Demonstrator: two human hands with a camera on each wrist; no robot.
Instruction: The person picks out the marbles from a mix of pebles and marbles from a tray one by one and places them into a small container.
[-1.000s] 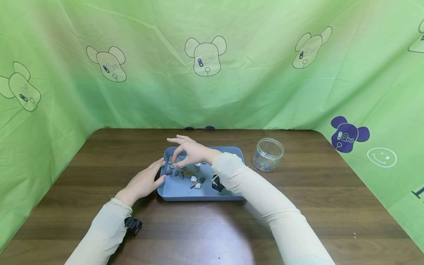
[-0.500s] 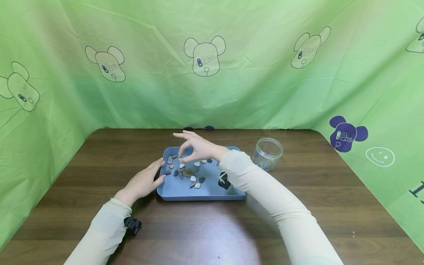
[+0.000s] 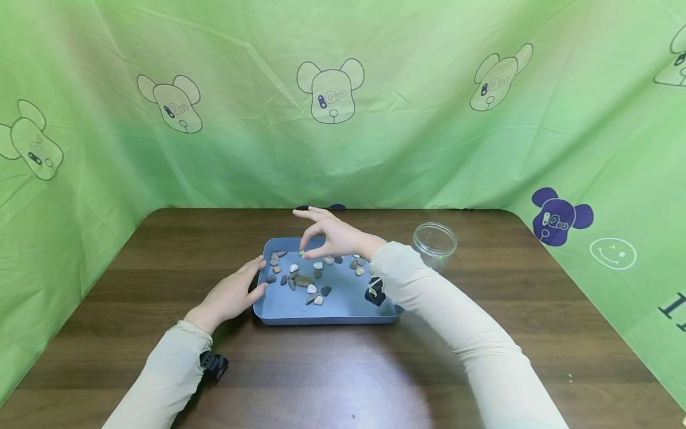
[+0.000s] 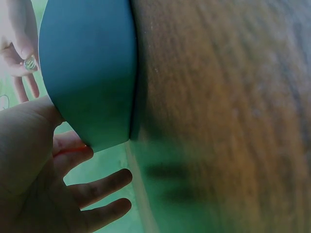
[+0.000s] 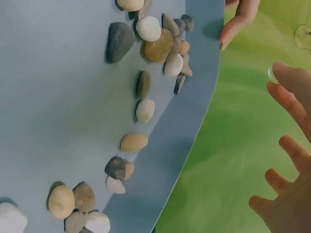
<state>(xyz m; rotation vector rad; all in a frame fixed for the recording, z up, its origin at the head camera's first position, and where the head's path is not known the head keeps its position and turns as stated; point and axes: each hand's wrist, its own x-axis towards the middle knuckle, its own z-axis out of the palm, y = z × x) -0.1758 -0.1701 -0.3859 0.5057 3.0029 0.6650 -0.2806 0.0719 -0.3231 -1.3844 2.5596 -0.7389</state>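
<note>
My right hand (image 3: 339,237) pinches a small clear glass marble (image 4: 30,63) with a greenish swirl between thumb and forefinger; its other fingers are spread. It hovers over the back part of a blue tray (image 3: 348,320). In the right wrist view the marble (image 5: 271,74) shows only partly behind the fingertips. My left hand (image 3: 227,298) rests at the tray's left side, fingers straight, touching the rim. Inside the tray lie many pebbles, among them a large brown pebble (image 5: 158,46), a dark grey pebble (image 5: 120,42) and a white pebble (image 5: 148,28).
A clear open jar (image 3: 435,239) stands right of the tray, its lower part hidden by my right sleeve (image 3: 439,310). The brown wooden table (image 3: 321,369) carries all this. A green printed cloth (image 3: 343,161) hangs around the back and sides.
My right hand has risen from the pebbles at the tray's left and moved right and back, with the marble pinched. Its sleeve now covers more of the jar. My left hand stays put.
</note>
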